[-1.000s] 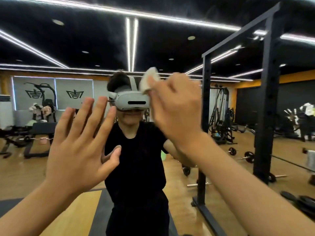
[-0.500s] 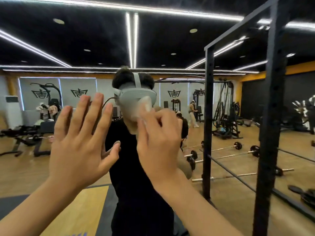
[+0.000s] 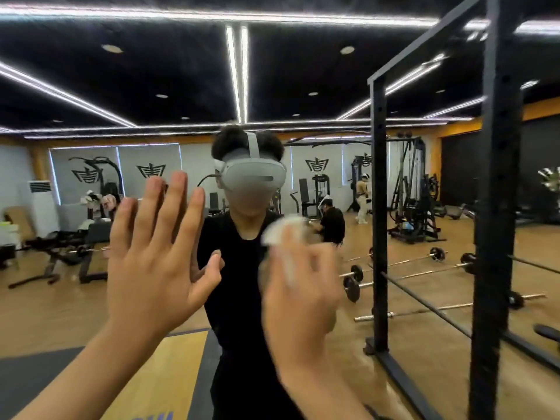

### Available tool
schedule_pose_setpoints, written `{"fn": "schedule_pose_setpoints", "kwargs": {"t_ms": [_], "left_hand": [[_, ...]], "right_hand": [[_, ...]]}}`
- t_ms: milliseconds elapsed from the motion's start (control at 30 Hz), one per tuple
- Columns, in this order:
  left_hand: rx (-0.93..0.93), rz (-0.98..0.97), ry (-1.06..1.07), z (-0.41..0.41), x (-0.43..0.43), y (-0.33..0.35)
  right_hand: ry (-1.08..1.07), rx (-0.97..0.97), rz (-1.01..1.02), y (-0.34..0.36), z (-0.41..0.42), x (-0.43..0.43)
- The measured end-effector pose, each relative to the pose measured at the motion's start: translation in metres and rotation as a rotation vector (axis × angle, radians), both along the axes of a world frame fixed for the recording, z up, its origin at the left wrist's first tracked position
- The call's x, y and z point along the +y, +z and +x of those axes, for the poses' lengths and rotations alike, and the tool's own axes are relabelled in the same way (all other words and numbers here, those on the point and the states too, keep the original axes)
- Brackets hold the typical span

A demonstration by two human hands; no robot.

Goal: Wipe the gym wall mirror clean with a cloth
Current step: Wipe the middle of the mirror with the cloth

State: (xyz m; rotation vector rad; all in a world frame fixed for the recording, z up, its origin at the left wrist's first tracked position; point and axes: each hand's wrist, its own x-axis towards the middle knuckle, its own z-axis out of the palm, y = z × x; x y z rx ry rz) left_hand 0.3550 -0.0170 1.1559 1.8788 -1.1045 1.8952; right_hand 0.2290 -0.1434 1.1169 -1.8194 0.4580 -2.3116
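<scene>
The left hand [image 3: 151, 268] lay flat on the mirror [image 3: 121, 86], fingers straight and spread. At its 3 o'clock the blurred right hand [image 3: 300, 298] gripped a white cloth [image 3: 283, 231] against the glass, the cloth jutting toward 12 o'clock.

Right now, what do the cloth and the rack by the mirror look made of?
Cloth: white, soft and crumpled, so fabric or paper towel; motion blur leaves it open. Rack: matte black painted metal, probably steel, judging by square uprights with punched holes.
</scene>
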Motion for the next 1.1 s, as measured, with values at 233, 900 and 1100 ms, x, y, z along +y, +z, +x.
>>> {"fn": "schedule_pose_setpoints", "kwargs": {"t_ms": [233, 900, 1100], "left_hand": [[-0.002, 0.026, -0.003, 0.000, 0.006, 0.002], [0.016, 0.003, -0.002, -0.003, 0.002, -0.002], [-0.010, -0.007, -0.026, -0.001, 0.002, -0.001]], "right_hand": [[-0.167, 0.195, -0.350, 0.009, -0.036, -0.064], [-0.108, 0.164, -0.429, 0.086, 0.001, -0.014], [-0.144, -0.055, -0.523, 0.221, 0.042, 0.013]]}}
